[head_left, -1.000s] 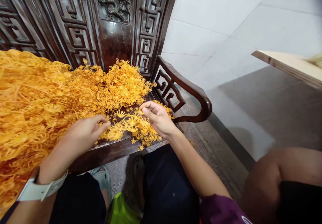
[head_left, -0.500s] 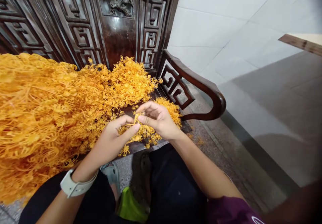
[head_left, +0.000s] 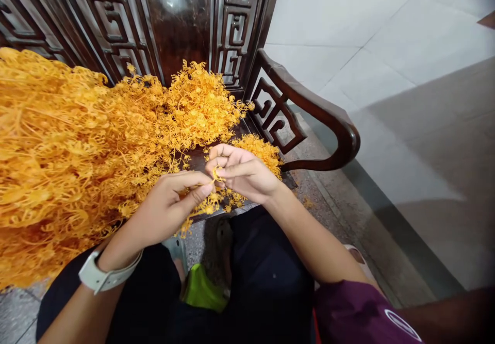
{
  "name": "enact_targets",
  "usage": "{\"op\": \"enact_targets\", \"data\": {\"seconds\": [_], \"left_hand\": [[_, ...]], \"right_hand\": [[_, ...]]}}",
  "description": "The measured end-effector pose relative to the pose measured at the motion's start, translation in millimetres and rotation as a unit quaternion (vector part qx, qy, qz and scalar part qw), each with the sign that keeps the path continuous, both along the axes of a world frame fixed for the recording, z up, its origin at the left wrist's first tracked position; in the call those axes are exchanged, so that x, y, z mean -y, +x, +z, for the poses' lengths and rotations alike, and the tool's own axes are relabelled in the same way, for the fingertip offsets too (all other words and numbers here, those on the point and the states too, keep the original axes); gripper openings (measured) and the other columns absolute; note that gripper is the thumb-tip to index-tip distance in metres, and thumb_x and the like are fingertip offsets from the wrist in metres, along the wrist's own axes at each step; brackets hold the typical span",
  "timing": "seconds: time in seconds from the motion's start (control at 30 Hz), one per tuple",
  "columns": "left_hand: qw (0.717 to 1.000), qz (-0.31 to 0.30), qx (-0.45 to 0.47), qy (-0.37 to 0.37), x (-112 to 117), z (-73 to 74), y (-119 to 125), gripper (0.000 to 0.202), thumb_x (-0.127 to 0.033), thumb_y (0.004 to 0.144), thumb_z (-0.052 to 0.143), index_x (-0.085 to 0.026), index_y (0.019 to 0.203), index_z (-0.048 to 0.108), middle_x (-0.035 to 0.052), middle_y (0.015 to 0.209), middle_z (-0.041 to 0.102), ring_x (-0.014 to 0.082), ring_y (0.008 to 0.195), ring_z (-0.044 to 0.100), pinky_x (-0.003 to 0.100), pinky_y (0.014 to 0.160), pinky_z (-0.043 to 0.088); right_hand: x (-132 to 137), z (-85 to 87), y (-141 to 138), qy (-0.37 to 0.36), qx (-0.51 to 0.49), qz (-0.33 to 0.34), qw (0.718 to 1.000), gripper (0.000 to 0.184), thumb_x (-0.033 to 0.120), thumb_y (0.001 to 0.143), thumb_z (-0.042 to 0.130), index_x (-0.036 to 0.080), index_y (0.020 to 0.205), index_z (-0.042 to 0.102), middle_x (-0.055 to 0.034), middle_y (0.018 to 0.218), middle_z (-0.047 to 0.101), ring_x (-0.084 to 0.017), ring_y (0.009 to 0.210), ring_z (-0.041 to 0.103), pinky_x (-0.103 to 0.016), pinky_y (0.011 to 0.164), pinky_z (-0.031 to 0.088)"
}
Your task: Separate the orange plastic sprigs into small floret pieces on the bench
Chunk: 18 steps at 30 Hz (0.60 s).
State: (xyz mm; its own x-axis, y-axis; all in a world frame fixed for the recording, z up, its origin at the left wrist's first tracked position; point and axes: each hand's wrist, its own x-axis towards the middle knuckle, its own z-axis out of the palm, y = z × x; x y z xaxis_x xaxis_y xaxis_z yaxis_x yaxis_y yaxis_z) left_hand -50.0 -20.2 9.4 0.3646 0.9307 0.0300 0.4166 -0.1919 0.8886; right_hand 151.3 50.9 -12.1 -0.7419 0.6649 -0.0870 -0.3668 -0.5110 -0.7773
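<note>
- over the seat of a dark carved wooden bench (head_left: 199,161), a narrow pinch is made by the left hand (head_left: 166,210) and the right hand (head_left: 243,173), and a small orange sprig (head_left: 217,175) is held between them.
- the fingertips of both hands are brought together around the sprig, so neither grip is wide; the exact contact is partly hidden by the fingers.
- a loose orange tuft (head_left: 259,150) is left just beside the right hand, and fine strands are trailed beneath both hands toward the front edge of the seat.
- a great orange mass of branching sprays (head_left: 69,148) is spread to the left of the hands, with its tangled ends reaching close to them.
- the step in hand is judged to be the teasing apart of one small sprig; slow, light separating seems to be called for, since the strands look fine and closely tangled.
- no basket or box is seen; the sprays are borne by the bench seat alone, and a few orange bits are scattered on the speckled stone floor (head_left: 323,194).
- the seat is framed by a fretwork armrest (head_left: 323,107) and a carved back panel (head_left: 181,19), and a white tiled wall (head_left: 348,24) is seen beyond.
- a white watch strap (head_left: 104,274) is worn on the left wrist.
</note>
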Motion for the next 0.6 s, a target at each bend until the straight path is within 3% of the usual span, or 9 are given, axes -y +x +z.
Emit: {"op": "enact_targets", "data": {"seconds": [0.07, 0.17, 0.43, 0.6], "left_hand": [[0.998, -0.042, 0.027, -0.029, -0.5, 2.4, -3.2, 0.039, -0.047, 0.104, 0.056, -0.02, 0.078, 0.068, 0.001, 0.076, 0.064, 0.0169, 0.072, 0.058, 0.029, 0.069, 0.045], [0.995, -0.082, 0.035, -0.052, -1.5, 3.9, -7.9, 0.044, -0.052, 0.101, 0.059, -0.02, 0.071, 0.064, 0.0021, 0.071, 0.059, 0.0181, 0.071, 0.054, 0.031, 0.069, 0.046], [0.99, -0.108, 0.017, -0.088, -1.8, 4.9, -14.4, 0.058, -0.07, 0.095, 0.057, -0.022, 0.062, 0.058, 0.0042, 0.064, 0.055, 0.0208, 0.067, 0.052, 0.035, 0.07, 0.049], [0.984, -0.122, 0.077, -0.1, 4.8, 1.4, -18.1, 0.052, -0.065, 0.096, 0.061, -0.023, 0.065, 0.066, 0.0081, 0.076, 0.066, 0.026, 0.084, 0.062, 0.039, 0.079, 0.052]], "right_hand": [[2.4, 1.6, 0.2, -0.012, -0.017, 0.05, 0.999, 0.031, 0.015, 0.079, 0.083, 0.017, 0.104, 0.065, -0.001, 0.085, 0.069, -0.01, 0.067, 0.059, -0.022, 0.06, 0.047], [7.3, 3.3, 0.3, 0.009, -0.028, 0.071, 0.997, 0.03, 0.014, 0.081, 0.083, 0.018, 0.103, 0.062, 0.0003, 0.084, 0.065, -0.011, 0.068, 0.057, -0.022, 0.06, 0.046], [15.9, -0.4, 2.9, 0.078, -0.041, 0.087, 0.992, 0.034, 0.024, 0.086, 0.084, 0.021, 0.094, 0.051, 0.0015, 0.083, 0.055, -0.01, 0.069, 0.049, -0.022, 0.06, 0.042], [12.6, -1.0, 2.5, 0.128, -0.077, 0.087, 0.985, 0.044, 0.043, 0.087, 0.085, 0.023, 0.096, 0.046, 0.002, 0.082, 0.053, -0.011, 0.066, 0.05, -0.024, 0.058, 0.042]]}}
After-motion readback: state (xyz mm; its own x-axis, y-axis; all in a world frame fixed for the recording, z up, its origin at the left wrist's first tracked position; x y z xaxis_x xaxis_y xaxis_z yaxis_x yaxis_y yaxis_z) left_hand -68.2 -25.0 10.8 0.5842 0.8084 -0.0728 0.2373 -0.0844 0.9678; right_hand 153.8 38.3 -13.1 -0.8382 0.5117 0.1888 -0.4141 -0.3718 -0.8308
